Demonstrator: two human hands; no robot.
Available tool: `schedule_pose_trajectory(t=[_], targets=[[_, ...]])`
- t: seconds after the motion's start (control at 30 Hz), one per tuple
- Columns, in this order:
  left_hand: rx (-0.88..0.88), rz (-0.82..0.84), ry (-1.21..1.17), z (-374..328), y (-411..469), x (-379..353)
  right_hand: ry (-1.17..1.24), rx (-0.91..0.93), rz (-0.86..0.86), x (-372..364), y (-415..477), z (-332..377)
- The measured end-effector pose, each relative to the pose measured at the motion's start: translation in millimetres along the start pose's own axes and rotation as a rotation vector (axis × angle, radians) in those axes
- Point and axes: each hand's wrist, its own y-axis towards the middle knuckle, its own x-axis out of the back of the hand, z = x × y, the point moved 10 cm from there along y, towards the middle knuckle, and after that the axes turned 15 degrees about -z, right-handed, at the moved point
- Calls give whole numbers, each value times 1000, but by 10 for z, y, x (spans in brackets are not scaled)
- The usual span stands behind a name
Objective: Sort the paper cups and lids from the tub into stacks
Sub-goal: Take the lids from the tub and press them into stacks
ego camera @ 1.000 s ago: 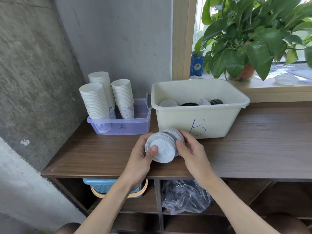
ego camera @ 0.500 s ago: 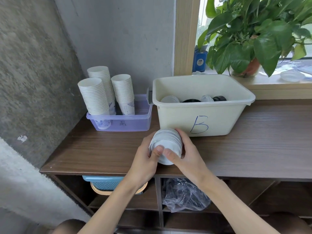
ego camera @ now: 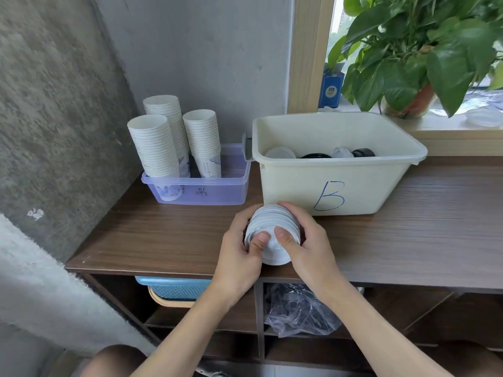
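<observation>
A dark brown wood-grain countertop (ego camera: 163, 240) ran along the wall, below the window sill. Two containers stood directly on it, just beside each other: a translucent purple tray (ego camera: 217, 193) at the back left, and a cream tub (ego camera: 367, 194) (a blue B handwritten on its front wall) to its right.

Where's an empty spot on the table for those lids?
The table is bare left of the left hand, between the purple tray and the front edge, and right of the right hand, in front of the tub. The back is crowded: cups, tray, tub.
</observation>
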Motion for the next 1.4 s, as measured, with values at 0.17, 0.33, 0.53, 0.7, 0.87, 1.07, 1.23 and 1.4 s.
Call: schedule_pose_trajectory(t=[0.17,0.33,0.53,0.7,0.87,1.07,1.23,1.4], targets=[[1,-33,-2,-26,-11,16,-14,27,-38,18,-6,27],[-17,-59,19,-78,-25,22,-20,50,-56,-4,-22,23],[-6,77,47,-56,-23,-71,91,26,-40,45,-2,58],[-20,17,44,-57,-17,-10,39,-14,-4,-20,-45,25],[-13,17,47,-49,-27,-20,23,14,-35,-8,-24,62],[9,-31,50,-91,-38,5,-15,64,-80,-24,-10,74],[4,-33,67,-124,-29,2,-19,54,-100,-33,9,73],[81,-127,-34,-4,-6,154,-33,-6,19,-138,-15,-55]])
